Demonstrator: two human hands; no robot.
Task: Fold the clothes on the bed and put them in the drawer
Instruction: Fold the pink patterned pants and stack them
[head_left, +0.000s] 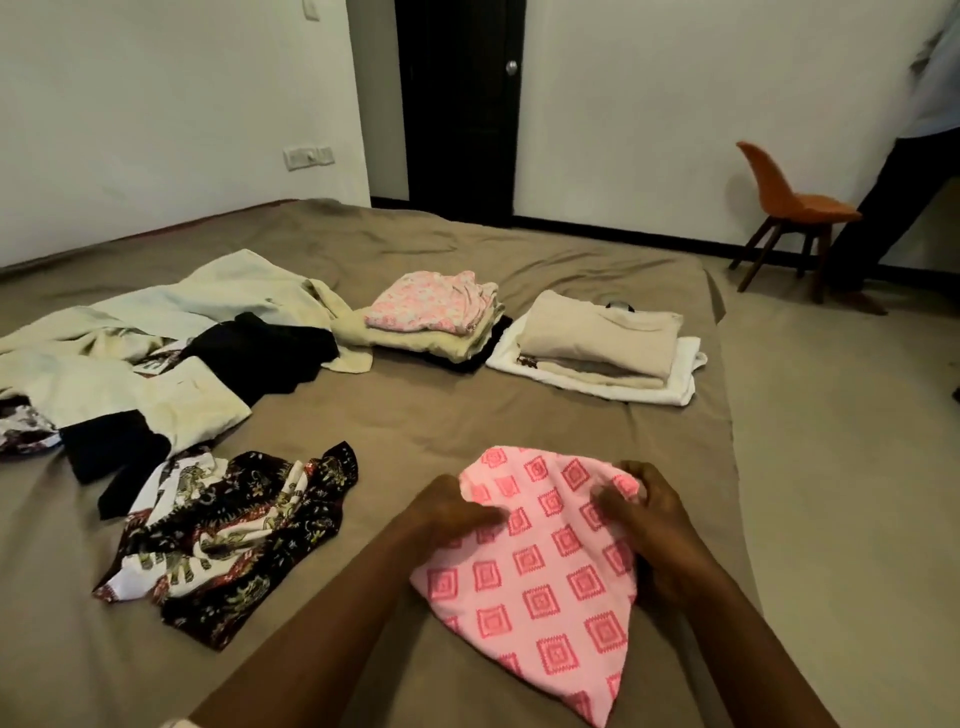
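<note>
The folding step is under way. The left hand is pinching the upper left edge of the pink patterned garment, which is lying on the near part of the bed, and the right hand is gripping its right edge with curled fingers. The next move is probably calling for another fold and then a carry to a stack.

A heap of cream and black clothes is still waiting at the far left, with a dark elephant-print garment crumpled just beside the left hand. Farther back, a floral-topped stack and a beige stack are sitting folded. An orange chair and another person are standing off the bed's right side. No drawer is showing.
</note>
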